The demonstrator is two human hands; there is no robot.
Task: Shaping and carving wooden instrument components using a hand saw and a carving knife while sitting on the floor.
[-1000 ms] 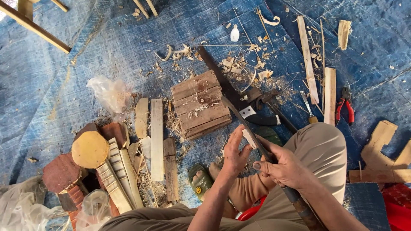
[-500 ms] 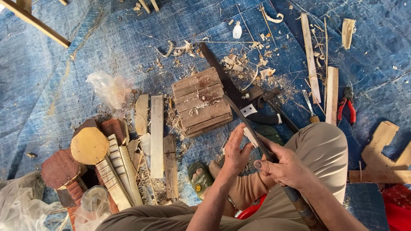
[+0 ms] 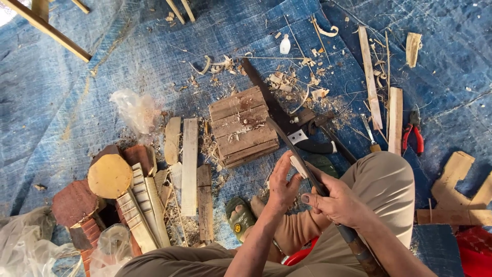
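I am bringing both forearms in from the bottom edge so my hands are meeting in front of my bent right knee. My left hand (image 3: 283, 180) is lifting its fingers upright, thumb pinching toward them. My right hand (image 3: 334, 201) is lying knuckles up, fingers curled into a closed grip, thumb pointing toward the left hand, the two almost touching.

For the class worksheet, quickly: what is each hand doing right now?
Left hand: closed on a small pale wood piece.
Right hand: closed on the long dark knife.
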